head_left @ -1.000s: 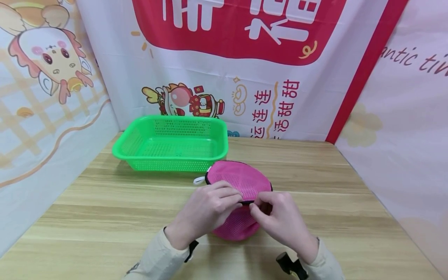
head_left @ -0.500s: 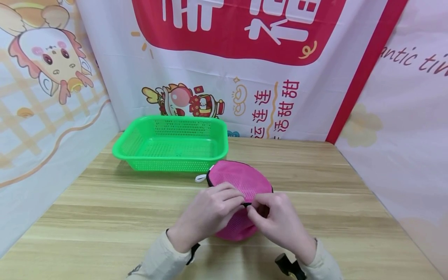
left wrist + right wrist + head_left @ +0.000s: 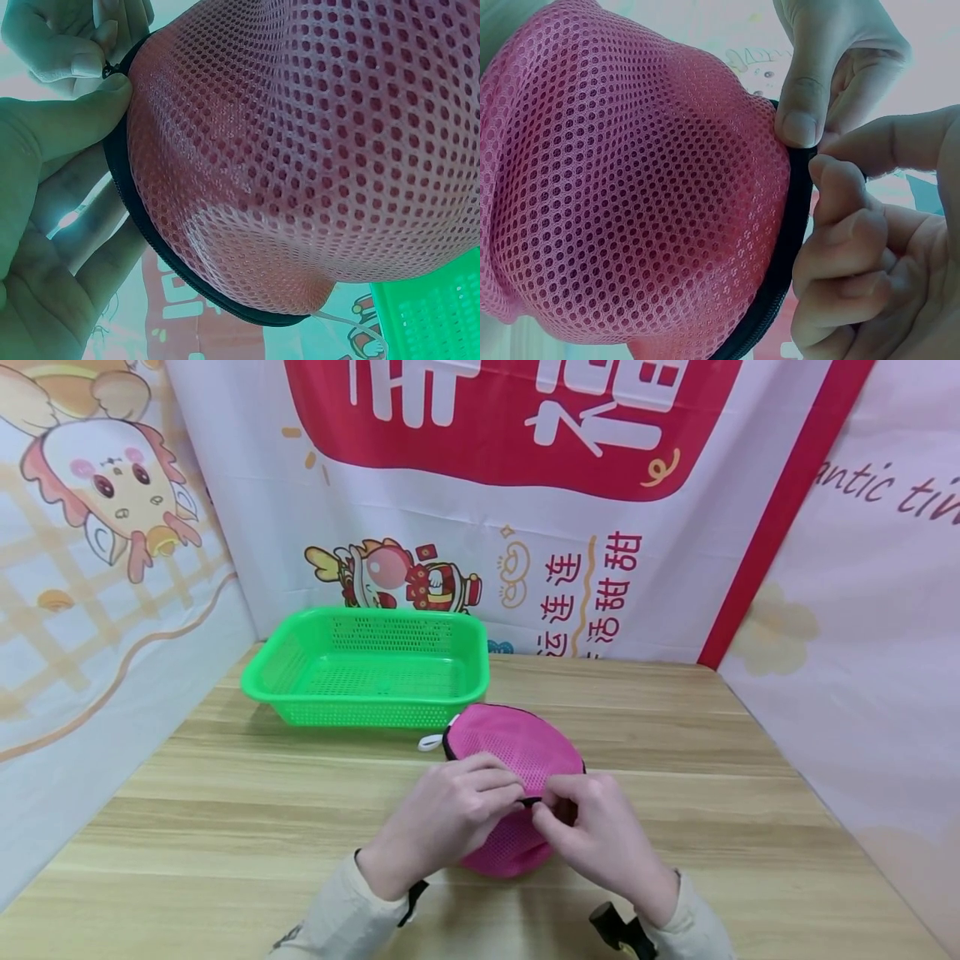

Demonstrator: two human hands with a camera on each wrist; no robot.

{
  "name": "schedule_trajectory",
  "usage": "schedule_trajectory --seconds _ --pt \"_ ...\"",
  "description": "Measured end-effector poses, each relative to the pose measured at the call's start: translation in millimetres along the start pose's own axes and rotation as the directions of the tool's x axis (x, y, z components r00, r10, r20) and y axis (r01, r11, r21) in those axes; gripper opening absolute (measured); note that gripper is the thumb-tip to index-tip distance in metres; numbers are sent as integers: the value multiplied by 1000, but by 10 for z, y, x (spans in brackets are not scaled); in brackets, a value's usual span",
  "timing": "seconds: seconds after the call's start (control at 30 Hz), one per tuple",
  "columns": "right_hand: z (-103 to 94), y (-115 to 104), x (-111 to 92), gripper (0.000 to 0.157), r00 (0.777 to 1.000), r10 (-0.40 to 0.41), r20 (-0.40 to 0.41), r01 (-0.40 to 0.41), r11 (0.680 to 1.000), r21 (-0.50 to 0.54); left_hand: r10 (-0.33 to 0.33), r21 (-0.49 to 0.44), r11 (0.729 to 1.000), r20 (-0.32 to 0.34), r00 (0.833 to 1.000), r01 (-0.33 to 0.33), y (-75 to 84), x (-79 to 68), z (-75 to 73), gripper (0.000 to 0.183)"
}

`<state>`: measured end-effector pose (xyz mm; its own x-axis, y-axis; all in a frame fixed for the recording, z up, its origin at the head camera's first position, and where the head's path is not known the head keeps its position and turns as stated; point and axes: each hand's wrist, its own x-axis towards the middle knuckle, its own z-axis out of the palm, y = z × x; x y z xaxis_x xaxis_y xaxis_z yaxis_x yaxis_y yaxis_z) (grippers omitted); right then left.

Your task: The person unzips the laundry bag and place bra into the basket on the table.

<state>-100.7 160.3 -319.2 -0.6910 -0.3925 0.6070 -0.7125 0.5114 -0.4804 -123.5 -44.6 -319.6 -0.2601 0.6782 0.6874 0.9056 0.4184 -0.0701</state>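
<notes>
A pink mesh laundry bag with a black zipper edge stands on the table in front of me. My left hand pinches the zipper edge between thumb and fingers. Close beside it, my right hand pinches at the same edge with thumb and index finger, its other fingers curled in the right wrist view. Whatever small part lies between those fingertips is mostly hidden. In the left wrist view the black zipper runs in a curve along the mesh. A white loop sticks out at the bag's left end.
Behind the bag, at the back left of the wooden table, sits a green plastic basket with perforated sides. It stands very near the bag's far edge. Printed cloth walls close off the back and both sides.
Both hands have shifted only slightly at the zipper edge, the right one a little to the left. The bag's white loop has moved slightly right and up. The basket has stayed put.
</notes>
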Motion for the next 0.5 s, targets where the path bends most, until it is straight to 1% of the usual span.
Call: schedule_trajectory --seconds 0.27,0.5 --pt "-8 9 3 32 1000 16 6 -16 1000 -17 -20 -10 1000 22 1000 21 -6 -2 -1 11" --pt "-13 14 -3 31 1000 20 6 -20 999 -27 -14 -8 1000 24 1000 15 -9 3 1 13"
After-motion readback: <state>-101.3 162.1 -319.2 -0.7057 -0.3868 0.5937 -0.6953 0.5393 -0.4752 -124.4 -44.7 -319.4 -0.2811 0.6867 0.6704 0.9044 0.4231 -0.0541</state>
